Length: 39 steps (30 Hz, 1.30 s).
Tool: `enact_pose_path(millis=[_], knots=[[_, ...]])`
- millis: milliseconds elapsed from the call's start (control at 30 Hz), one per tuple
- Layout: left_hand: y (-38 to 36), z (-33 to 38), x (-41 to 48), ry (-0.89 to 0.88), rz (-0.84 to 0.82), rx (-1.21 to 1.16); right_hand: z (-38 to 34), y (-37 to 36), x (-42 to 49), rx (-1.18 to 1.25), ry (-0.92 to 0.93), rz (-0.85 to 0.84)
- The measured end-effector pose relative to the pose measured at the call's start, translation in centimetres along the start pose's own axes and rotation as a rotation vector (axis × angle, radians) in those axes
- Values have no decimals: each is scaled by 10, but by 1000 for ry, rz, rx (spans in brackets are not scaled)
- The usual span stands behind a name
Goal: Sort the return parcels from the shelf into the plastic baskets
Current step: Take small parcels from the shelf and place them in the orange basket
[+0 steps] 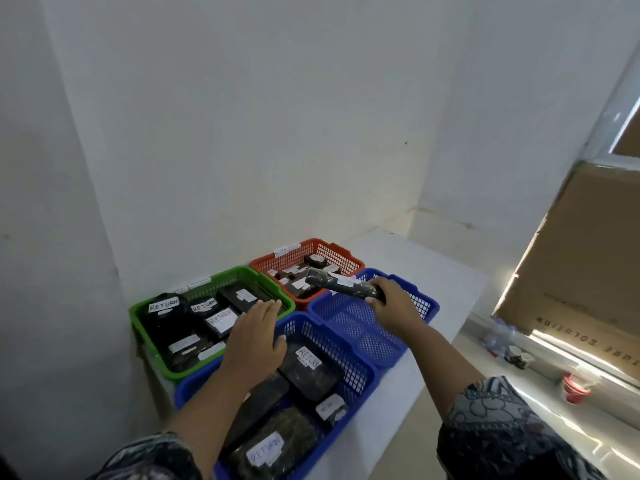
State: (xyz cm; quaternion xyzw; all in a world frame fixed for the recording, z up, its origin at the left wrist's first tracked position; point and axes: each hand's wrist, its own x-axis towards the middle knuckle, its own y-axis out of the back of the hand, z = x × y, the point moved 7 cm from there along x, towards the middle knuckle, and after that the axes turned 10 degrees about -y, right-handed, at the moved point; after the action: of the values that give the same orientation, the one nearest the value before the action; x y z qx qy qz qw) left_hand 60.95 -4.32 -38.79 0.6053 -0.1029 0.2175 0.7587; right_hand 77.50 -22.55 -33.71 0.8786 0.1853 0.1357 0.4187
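My right hand (393,303) grips a long dark wrapped parcel (337,285) with a white label, held over the edge between the red basket (341,252) and the far blue basket (356,327). The far blue basket holds nothing visible. My left hand (254,336) hovers flat with straight fingers over the near blue basket (363,379), which holds several dark parcels, some labelled RETURN. The green basket (152,344) holds several RETURN parcels. Several small labelled parcels lie in the red basket.
The four baskets stand on a white surface (433,268) in a wall corner. A cardboard box (575,258) leans at the right. Below it on the floor are cups (517,356), a plastic bottle (495,336) and a red container (575,388).
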Motion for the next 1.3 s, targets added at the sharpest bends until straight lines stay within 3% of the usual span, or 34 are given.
enact_pose_path(millis=[233,600,833,1000,1300], knots=[[-54,-51,70,131,10,32,29,-43,128,32,28,-101],[-141,-120,160,503,-30,51,65,-146,311,-175,225,-471],[-176,-157,201,745,57,-5,70,-191,341,-291,364,-761],[-194,-182,206,936,124,-43,76,-204,354,-377,397,-853],[-209,-186,203,985,227,-26,67,-232,358,-362,278,-1025]])
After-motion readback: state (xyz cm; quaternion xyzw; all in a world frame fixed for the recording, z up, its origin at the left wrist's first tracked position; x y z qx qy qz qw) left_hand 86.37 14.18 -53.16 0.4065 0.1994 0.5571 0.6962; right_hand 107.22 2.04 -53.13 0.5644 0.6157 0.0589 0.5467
